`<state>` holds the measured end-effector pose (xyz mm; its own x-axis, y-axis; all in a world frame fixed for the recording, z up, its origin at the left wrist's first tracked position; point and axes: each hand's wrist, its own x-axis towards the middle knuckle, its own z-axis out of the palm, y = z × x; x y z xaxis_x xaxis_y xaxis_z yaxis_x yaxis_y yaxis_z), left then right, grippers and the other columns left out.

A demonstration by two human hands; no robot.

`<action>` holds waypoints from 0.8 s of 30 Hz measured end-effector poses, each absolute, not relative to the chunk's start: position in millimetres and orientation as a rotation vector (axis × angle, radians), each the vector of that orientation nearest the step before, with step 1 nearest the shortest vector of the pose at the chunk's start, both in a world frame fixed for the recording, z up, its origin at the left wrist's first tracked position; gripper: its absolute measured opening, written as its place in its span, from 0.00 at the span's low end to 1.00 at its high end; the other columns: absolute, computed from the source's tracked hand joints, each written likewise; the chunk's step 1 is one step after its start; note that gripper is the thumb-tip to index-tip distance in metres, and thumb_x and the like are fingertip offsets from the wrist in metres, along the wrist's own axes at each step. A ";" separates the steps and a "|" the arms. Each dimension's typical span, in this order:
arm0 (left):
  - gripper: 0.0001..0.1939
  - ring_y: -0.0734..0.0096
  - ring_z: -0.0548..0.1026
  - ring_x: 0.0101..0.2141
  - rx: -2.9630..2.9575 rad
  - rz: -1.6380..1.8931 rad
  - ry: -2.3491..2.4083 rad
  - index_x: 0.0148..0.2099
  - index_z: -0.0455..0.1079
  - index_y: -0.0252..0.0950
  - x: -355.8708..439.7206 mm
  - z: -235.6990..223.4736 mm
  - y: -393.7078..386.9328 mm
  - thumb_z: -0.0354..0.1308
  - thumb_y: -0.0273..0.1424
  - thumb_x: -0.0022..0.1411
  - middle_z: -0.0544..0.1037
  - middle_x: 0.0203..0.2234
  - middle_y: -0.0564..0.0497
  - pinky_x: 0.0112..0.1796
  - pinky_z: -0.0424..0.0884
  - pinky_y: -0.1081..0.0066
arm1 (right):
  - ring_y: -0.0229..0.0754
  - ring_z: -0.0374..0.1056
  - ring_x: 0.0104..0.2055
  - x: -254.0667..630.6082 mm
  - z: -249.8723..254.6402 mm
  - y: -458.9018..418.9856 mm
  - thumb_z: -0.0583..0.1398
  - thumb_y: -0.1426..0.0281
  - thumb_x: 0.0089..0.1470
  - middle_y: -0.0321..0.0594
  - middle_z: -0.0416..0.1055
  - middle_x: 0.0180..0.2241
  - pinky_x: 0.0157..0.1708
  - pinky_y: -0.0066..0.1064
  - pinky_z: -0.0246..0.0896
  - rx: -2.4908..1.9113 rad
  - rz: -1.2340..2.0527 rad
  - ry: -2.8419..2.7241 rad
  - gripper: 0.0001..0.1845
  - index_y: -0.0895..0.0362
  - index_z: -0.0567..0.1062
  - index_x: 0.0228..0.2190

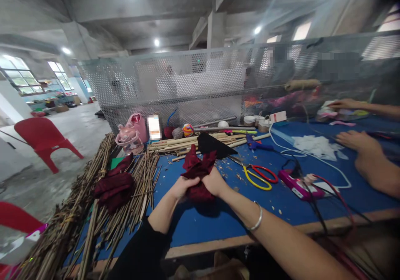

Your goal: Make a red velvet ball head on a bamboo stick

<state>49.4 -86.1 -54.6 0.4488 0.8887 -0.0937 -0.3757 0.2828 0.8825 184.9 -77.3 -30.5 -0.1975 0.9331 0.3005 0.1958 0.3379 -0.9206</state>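
Note:
Over the middle of the blue table (184,230), my left hand (185,187) and my right hand (215,181) are both closed on a piece of dark red cloth (200,163). The cloth is bunched up, with its ends sticking up above my hands and a fold hanging beneath them. Another bundle of dark red cloth (115,186) lies to the left on thin dry sticks (142,192). Just beyond my hands is a black piece of cloth (214,146). Scissors with red and yellow handles (258,176) rest to the right of my right hand.
A magenta power strip (300,185) with cables and a blue glue gun (258,143) lie right. Pale sticks (178,143), yarn balls (188,130) and a pink bottle (129,138) stand toward the mesh screen (206,88). Another person's hands (359,142) are at far right.

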 end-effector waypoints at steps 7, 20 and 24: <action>0.37 0.54 0.71 0.48 1.415 0.744 0.726 0.49 0.70 0.30 38.7 -40.6 -89.2 0.71 0.42 0.37 0.76 0.46 0.41 0.52 0.63 0.59 | 0.46 0.68 0.34 188.0 -28.3 -62.6 0.57 0.72 0.41 0.42 0.75 0.29 0.40 0.36 0.62 -1.178 0.695 -1.766 0.06 0.58 0.74 0.23; 0.28 0.56 0.64 0.55 1.768 0.969 1.294 0.59 0.60 0.35 89.0 -22.8 -118.1 0.53 0.38 0.57 0.66 0.56 0.41 0.55 0.58 0.55 | 0.47 0.70 0.40 217.5 -90.0 -78.9 0.55 0.65 0.45 0.44 0.76 0.36 0.48 0.40 0.63 -1.139 0.841 -1.396 0.16 0.57 0.75 0.35; 0.33 0.49 0.45 0.64 2.198 0.883 1.598 0.64 0.54 0.37 112.6 -32.8 -130.2 0.52 0.41 0.58 0.51 0.64 0.41 0.59 0.34 0.44 | 0.45 0.69 0.43 223.1 -101.3 -88.9 0.51 0.67 0.51 0.42 0.76 0.35 0.49 0.37 0.62 -1.177 0.765 -1.469 0.15 0.52 0.75 0.36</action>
